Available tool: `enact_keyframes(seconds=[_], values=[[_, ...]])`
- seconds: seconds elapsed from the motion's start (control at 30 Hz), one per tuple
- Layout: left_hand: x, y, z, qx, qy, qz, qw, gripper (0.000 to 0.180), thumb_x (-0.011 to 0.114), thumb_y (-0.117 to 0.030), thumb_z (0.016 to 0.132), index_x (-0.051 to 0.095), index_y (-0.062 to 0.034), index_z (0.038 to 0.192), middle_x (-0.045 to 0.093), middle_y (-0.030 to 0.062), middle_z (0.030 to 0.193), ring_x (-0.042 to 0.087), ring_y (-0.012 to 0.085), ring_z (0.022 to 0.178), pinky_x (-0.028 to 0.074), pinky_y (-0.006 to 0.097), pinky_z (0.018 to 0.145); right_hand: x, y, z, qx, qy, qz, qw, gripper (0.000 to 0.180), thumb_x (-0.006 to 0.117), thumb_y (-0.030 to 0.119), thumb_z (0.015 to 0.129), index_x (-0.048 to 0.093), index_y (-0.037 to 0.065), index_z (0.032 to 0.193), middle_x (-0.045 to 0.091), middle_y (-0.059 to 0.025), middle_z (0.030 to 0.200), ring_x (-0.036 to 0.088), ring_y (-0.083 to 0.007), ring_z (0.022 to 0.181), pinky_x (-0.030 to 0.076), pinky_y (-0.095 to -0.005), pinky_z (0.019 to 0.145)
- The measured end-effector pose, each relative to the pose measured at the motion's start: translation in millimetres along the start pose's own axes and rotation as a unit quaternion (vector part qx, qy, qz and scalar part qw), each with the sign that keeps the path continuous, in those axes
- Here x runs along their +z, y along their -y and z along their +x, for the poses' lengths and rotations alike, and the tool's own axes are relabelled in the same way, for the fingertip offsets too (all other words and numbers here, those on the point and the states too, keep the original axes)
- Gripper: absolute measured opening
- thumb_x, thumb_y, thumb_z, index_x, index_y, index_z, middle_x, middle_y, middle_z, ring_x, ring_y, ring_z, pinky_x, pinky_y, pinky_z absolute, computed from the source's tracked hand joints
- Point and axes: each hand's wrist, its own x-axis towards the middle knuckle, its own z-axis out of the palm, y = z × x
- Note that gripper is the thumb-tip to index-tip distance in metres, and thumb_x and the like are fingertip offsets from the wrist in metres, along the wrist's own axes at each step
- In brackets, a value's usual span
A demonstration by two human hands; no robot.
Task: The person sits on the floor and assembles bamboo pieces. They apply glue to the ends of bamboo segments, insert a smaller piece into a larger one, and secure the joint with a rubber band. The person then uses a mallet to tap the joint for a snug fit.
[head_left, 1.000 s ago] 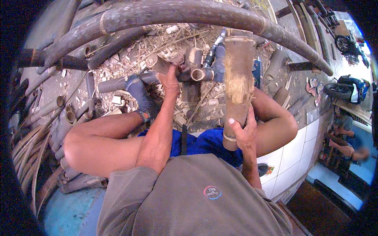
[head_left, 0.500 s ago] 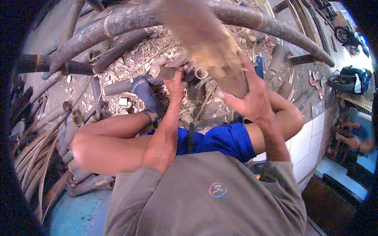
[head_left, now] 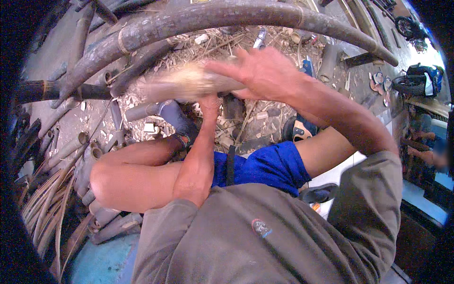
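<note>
Gripping a pale bamboo piece (head_left: 189,83) near the top middle of the frame, the right hand (head_left: 262,73) is closing its fingers around one end, and the piece is looking blurry. The left hand (head_left: 210,105) is sitting just under it, but I cannot tell how its fingers are set. The piece could be slipping out or hitting the left hand if the hold is loose.

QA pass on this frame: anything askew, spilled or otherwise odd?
Bamboo shavings litter the ground among cut bamboo offcuts. The pale bamboo piece in the right hand is motion-blurred. Nothing looks broken.
</note>
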Motion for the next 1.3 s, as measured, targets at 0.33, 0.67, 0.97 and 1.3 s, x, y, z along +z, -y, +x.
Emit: enact_keyframes(seconds=[0.33, 0.67, 0.97, 1.3], values=[[6, 4, -1, 0.059, 0.022, -0.037, 0.997, 0.064, 0.081, -0.025, 0.086, 0.051, 0.0016, 0.135, 0.059, 0.0111, 0.132, 0.056, 0.0223, 0.118, 0.042, 0.037, 0.106, -18, 5, 17, -0.082, -0.22, 0.135, 0.963, 0.091, 0.084, 0.037, 0.072, 0.041, 0.035, 0.153, 0.064, -0.0154, 0.095, 0.069, -0.0338, 0.082, 0.058, -0.0442, 0.068], [6, 7, 3, 0.022, 0.022, -0.048, 0.998, 0.054, 0.08, -0.02, 0.087, 0.056, 0.0064, 0.127, 0.063, 0.0142, 0.127, 0.059, 0.0241, 0.113, 0.046, 0.038, 0.101, 6, -6, 9, -0.061, -0.165, 0.108, 0.979, 0.09, 0.081, 0.039, 0.076, 0.036, 0.041, 0.154, 0.065, -0.0163, 0.095, 0.07, -0.0341, 0.081, 0.059, -0.0449, 0.065], [10, 1, 3, -0.024, 0.028, -0.029, 0.999, 0.049, 0.075, -0.01, 0.085, 0.056, 0.0046, 0.128, 0.064, 0.0131, 0.127, 0.059, 0.0244, 0.114, 0.045, 0.039, 0.102, 20, -14, 16, -0.046, -0.071, 0.02, 0.996, 0.088, 0.079, 0.041, 0.078, 0.036, 0.039, 0.155, 0.063, -0.0177, 0.09, 0.07, -0.0353, 0.075, 0.057, -0.0462, 0.061], [19, 2, 6, 0.027, 0.01, 0.085, 0.996, 0.039, 0.069, -0.015, 0.092, 0.06, 0.0033, 0.125, 0.065, 0.0098, 0.125, 0.063, 0.0223, 0.105, 0.05, 0.036, 0.095, 18, -18, 15, 0.002, 0.04, -0.022, 0.999, 0.087, 0.08, 0.04, 0.078, 0.037, 0.036, 0.154, 0.065, -0.0155, 0.091, 0.07, -0.0335, 0.08, 0.057, -0.0467, 0.064]])
